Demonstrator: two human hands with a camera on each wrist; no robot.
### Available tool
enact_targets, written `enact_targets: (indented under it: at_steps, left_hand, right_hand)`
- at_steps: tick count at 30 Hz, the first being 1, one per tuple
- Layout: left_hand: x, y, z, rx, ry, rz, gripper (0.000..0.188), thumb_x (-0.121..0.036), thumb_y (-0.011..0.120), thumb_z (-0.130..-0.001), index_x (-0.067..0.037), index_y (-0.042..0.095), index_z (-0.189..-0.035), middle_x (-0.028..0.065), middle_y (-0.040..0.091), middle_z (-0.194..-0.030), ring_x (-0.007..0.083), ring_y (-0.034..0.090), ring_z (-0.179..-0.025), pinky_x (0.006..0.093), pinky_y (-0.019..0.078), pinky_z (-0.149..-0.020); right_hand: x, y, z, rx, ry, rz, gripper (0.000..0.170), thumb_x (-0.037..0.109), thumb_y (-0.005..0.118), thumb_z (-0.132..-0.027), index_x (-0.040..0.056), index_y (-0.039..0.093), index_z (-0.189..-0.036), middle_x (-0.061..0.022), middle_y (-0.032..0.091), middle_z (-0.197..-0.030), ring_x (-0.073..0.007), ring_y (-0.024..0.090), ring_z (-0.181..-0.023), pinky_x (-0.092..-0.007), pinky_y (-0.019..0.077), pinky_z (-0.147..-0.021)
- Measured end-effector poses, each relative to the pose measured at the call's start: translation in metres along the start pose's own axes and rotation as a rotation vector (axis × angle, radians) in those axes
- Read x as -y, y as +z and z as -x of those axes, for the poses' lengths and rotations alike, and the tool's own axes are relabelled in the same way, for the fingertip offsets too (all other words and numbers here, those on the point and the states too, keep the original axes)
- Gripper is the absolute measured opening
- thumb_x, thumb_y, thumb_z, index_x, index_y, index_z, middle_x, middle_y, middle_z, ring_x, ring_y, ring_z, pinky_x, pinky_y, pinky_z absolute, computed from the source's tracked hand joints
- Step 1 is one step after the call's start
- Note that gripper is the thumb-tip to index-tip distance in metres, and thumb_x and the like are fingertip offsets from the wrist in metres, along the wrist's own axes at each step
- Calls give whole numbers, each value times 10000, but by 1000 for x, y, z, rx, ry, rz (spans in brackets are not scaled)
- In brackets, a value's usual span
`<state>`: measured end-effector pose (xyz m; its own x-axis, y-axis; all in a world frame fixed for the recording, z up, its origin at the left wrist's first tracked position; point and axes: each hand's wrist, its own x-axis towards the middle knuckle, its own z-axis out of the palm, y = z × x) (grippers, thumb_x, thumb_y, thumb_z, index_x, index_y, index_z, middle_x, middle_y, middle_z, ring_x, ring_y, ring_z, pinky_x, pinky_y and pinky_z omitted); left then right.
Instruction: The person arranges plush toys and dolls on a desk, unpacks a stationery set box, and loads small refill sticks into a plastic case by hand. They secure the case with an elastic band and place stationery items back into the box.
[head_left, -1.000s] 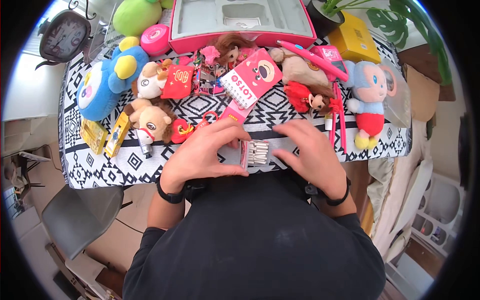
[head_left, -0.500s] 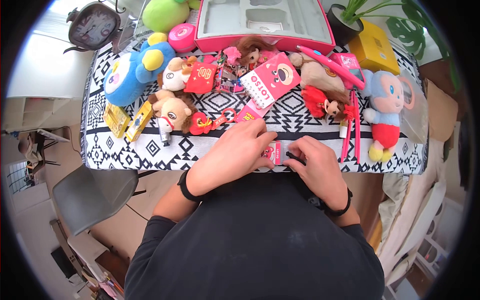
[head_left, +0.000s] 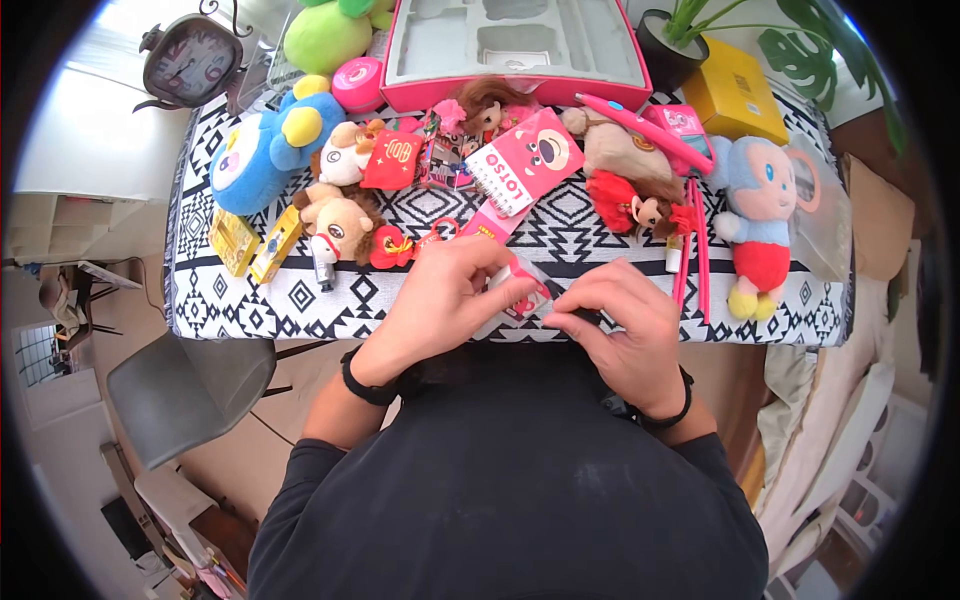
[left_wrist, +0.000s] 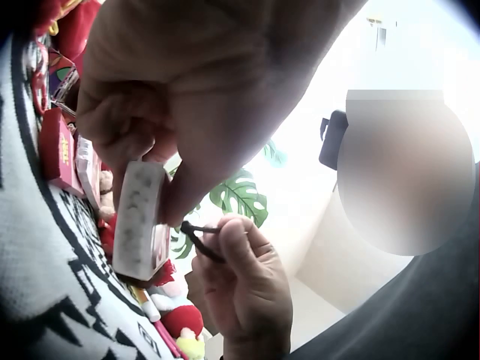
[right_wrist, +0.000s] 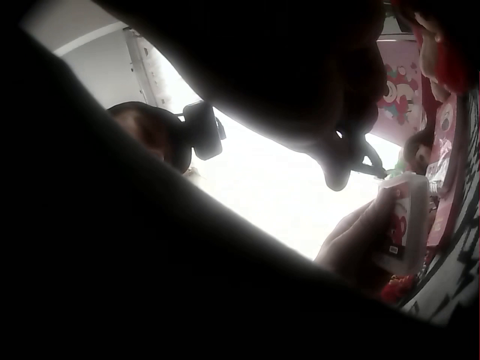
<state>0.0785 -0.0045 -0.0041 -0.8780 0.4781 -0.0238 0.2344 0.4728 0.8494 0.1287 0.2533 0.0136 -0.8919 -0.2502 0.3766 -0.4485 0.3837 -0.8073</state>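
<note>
My left hand (head_left: 447, 300) grips a small clear case (head_left: 522, 290) with a pink and red printed side, between thumb and fingers. In the left wrist view the case (left_wrist: 139, 221) is held on edge, its pale whitish side facing the camera. My right hand (head_left: 628, 325) pinches a thin black loop, seen as a dark band (left_wrist: 201, 244) in the left wrist view, close beside the case. The right wrist view shows the case (right_wrist: 406, 225) with the left hand's fingers around it; the right hand (right_wrist: 330, 97) is very dark there.
Behind the hands lie a pink LOTSO notebook (head_left: 525, 160), a red-dressed doll (head_left: 625, 205) and pink sticks (head_left: 697, 260). Plush toys, including a brown one (head_left: 343, 222) and a blue one (head_left: 762, 185), flank them. A large pink box (head_left: 515, 90) stands at the back.
My hands have come together. The case, earlier lying with white sticks showing, is now lifted and tilted in my left hand. The right hand, free of any visible item at first, now pinches the black loop.
</note>
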Motion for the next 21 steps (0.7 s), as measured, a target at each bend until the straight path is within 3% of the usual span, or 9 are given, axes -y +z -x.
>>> enact_targets:
  at_steps: [3,6,8,11,13,14,16,20,21]
  left_hand:
    - [14,6,3,-118,-184,198,324,-256,959,-1024,16,788,-974,58,635,-755,88,569,-675,346,459,-599]
    - [13,6,5,-164,-146,460,221,-184,897,-1100,20,812,-1101,18,760,-873,47,659,-785,285,518,-682]
    - [14,5,11,-182,-136,687,176,-121,838,-1148,34,802,-1222,9,826,-999,57,738,-897,254,574,-799]
    - [10,13,14,-247,-105,709,177,-140,840,-1149,22,811,-1213,4,824,-987,42,714,-846,243,552,-732]
    - [11,12,16,-239,-109,727,180,-154,839,-1151,13,814,-1214,2,825,-985,36,701,-814,235,537,-693]
    - [12,13,16,-234,-117,744,183,-167,837,-1153,5,817,-1215,0,826,-982,30,687,-782,227,522,-653]
    - [13,18,15,-233,-97,795,193,-185,836,-1155,-2,819,-1213,-5,822,-972,27,673,-755,224,507,-621]
    - [5,20,15,-217,-93,919,220,-228,831,-1158,-8,824,-1173,-3,807,-940,32,663,-722,231,506,-580]
    - [5,19,15,-217,-90,920,220,-228,831,-1158,-8,824,-1173,-3,807,-940,32,663,-722,231,506,-580]
  right_hand:
    - [8,-6,5,64,195,-274,116,63,921,-1016,23,829,-1075,-119,792,-962,-209,763,-765,-330,592,-689]
    - [16,3,3,-6,483,-477,41,73,826,-1112,35,829,-1098,-108,795,-886,-173,796,-737,-315,591,-658]
    - [15,-1,-3,164,449,-303,49,74,793,-1129,38,827,-1130,-95,794,-842,-169,810,-746,-317,591,-657]
    - [6,0,1,325,368,-40,150,103,841,-1089,63,830,-1233,-66,782,-724,-209,824,-735,-333,601,-667]
    - [4,0,0,196,143,212,497,156,962,-964,65,789,-1421,-93,833,-845,-276,831,-770,-379,621,-691]
    - [6,1,-1,192,144,218,497,156,962,-964,65,789,-1421,-93,833,-845,-276,831,-770,-379,621,-691]
    - [10,9,-5,61,130,220,871,157,1068,-809,58,718,-1600,-89,869,-989,-185,707,-637,-317,552,-606]
    - [6,18,-7,54,32,214,1108,144,1097,-743,43,596,-1726,-124,868,-1198,-211,747,-784,-339,569,-659]
    - [9,17,-9,78,30,208,1105,141,1097,-726,8,598,-1702,-138,842,-1175,-282,772,-886,-393,606,-754]
